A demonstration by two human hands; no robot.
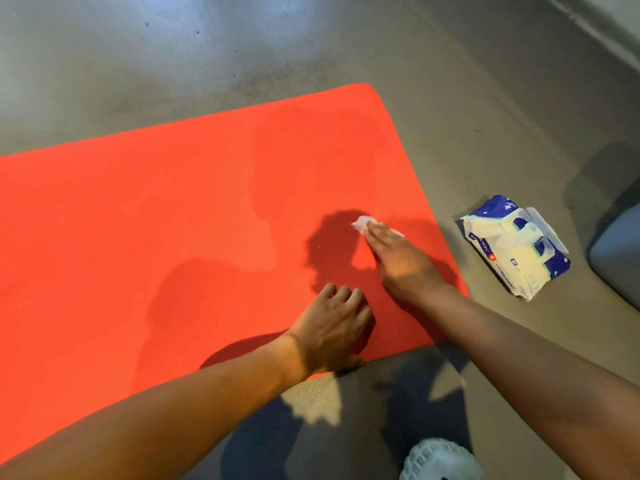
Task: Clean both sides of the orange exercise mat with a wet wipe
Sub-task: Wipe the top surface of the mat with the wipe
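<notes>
Nearest, off the mat's near edge, sits a white perforated rounded object (440,459), partly cut off. The orange foam exercise mat (173,220) lies flat on the grey concrete floor (311,46).

At the mat's near edge the left hand (332,327) braces with bent fingers. Whether its thumb grips the edge I cannot tell.

Farther in, towards the mat's right end, the right hand (398,258) lies flat, its straight fingers pressing a crumpled white wet wipe (362,224) onto the mat.

By my reading the upper face is mid-wipe, its long left stretch probably remains, and the underside is not yet turned up.

Right of the mat lies a blue-and-white wipes packet (516,244), and beyond it a grey rounded object (620,251). Both may crowd the flip.
</notes>
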